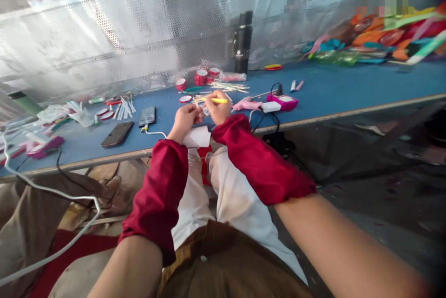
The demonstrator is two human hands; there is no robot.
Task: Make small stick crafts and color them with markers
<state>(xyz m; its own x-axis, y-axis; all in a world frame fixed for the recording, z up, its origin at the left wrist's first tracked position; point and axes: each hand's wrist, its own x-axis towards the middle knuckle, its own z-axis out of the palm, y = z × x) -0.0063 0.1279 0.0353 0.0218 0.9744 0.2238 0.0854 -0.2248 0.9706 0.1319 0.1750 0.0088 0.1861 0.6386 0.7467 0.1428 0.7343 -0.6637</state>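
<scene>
My right hand [218, 108] is closed round a thin yellow stick [216, 100] that points left, over the near edge of the blue table [341, 89]. My left hand [184, 119] is pinched close beside it, touching small pieces at the stick's tip that I cannot make out. A white paper piece [198, 138] hangs just under my left wrist. Both forearms wear dark red sleeve covers [254, 156]. A pink glue gun [246, 105] lies right of my hands.
Red tape rolls [201, 77], white sticks [230, 87], a black bottle [243, 41], a pink box [285, 101], two phones [117, 133] and cables lie on the table. Coloured ribbons [379, 35] pile at the far right. A perforated metal screen [139, 33] backs the table.
</scene>
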